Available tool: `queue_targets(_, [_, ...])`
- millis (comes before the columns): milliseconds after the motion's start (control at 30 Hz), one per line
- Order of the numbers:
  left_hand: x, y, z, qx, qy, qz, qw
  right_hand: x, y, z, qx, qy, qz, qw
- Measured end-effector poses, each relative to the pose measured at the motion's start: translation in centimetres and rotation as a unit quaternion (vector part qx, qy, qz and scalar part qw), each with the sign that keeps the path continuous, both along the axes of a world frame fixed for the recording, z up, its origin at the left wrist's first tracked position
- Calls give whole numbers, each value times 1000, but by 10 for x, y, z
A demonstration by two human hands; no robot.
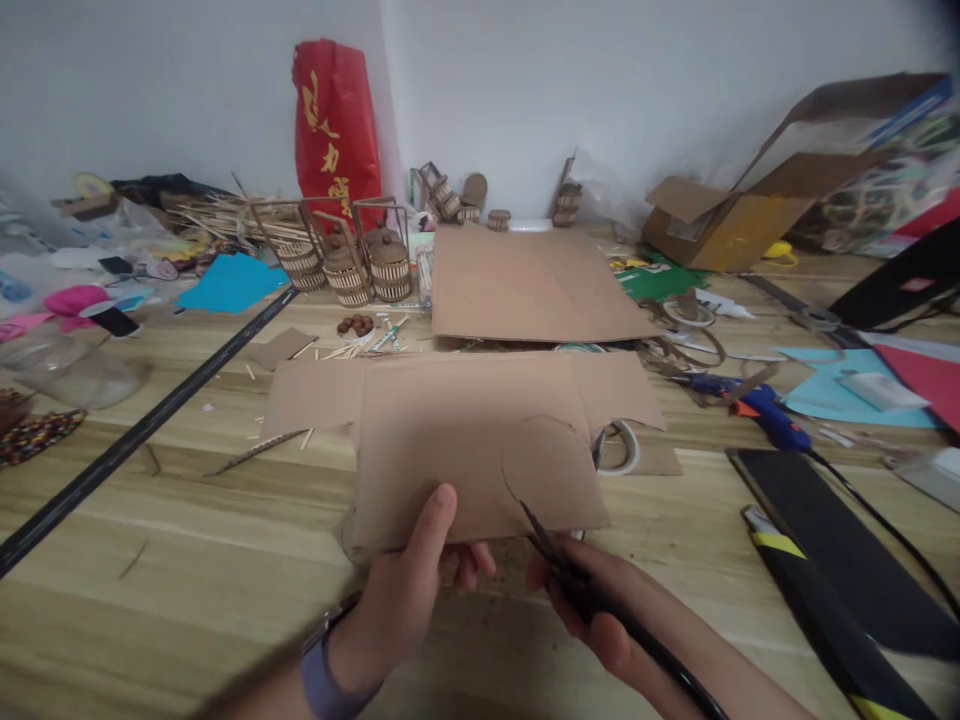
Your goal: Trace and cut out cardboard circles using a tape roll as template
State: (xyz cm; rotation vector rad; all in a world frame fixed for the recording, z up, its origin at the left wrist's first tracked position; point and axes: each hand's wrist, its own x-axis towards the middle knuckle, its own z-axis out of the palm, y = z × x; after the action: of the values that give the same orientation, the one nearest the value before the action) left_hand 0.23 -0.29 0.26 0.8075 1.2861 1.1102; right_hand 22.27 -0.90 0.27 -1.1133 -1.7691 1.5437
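See brown cardboard over wooden table, front-ctr. On its R half, find thin curved line; can't tell if drawn or cut. Can't tell either if side flaps belong to same pc or one behind. Clamp near edge in L hand, w/ thumb on top aimed away & fingers mostly hidden underneath. Close R hand round black scissors, w/ tip at near edge by line; can't make out lower blade, lose handle end off bottom. Keep hands near each other, apart. Beyond: spot tape roll, part-hidden, & larger sheet.
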Motion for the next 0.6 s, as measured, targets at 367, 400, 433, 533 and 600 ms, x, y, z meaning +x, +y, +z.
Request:
queue_targets(367, [-2, 0, -1, -44, 27, -10, 999, -9, 6, 9, -34, -20, 25, 999])
queue_targets(400, [-1, 1, -1, -49, 27, -9, 998, -9, 6, 9, -27, -25, 17, 999])
queue_targets(433, [-1, 0, -1, -51, 27, -8, 998, -9, 6, 9, -23, -29, 10, 999])
queue_targets(533, [-2, -1, -4, -50, 35, -1, 998, -9, 5, 6, -41, -13, 4, 999])
queue_targets(600, [-3, -2, -7, -55, 45, 1, 998, -9, 4, 1, -80, 7, 2, 997])
